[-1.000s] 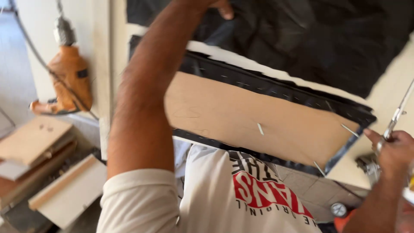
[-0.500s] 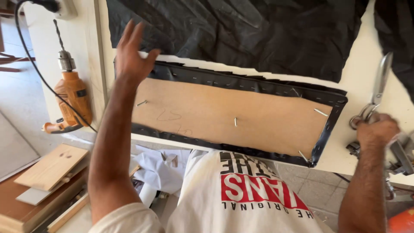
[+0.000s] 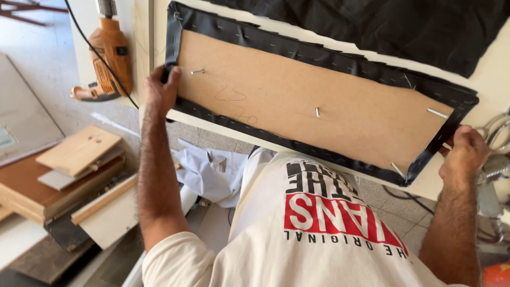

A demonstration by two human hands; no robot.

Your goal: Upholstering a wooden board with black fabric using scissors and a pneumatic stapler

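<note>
We hold a long brown fibreboard panel [image 3: 319, 101] flat on the pale counter [image 3: 478, 79], one hand at each short end. The panel's border is wrapped in black fabric [image 3: 297, 45] folded over the edge and pinned down by a row of small staples. Our left hand [image 3: 161, 90] is clenched on the panel's left end, fingers curled over the black edge and thumb against the side. Our right hand [image 3: 465, 151] has its grip closed on the right-hand corner, fingers tucked under the fabric-covered rim. Several bolts stick up out of the board: one near the left end [image 3: 197, 71], one near the middle [image 3: 317, 112], and two at the right end [image 3: 436, 113]. Faint pencil marks show on the bare board. A larger sheet of loose black cloth [image 3: 404, 26] lies on the counter just beyond the panel. An orange power drill [image 3: 109, 56] stands to the left, well apart from our hands, above stacked wood offcuts [image 3: 74, 159] on the floor.
</note>
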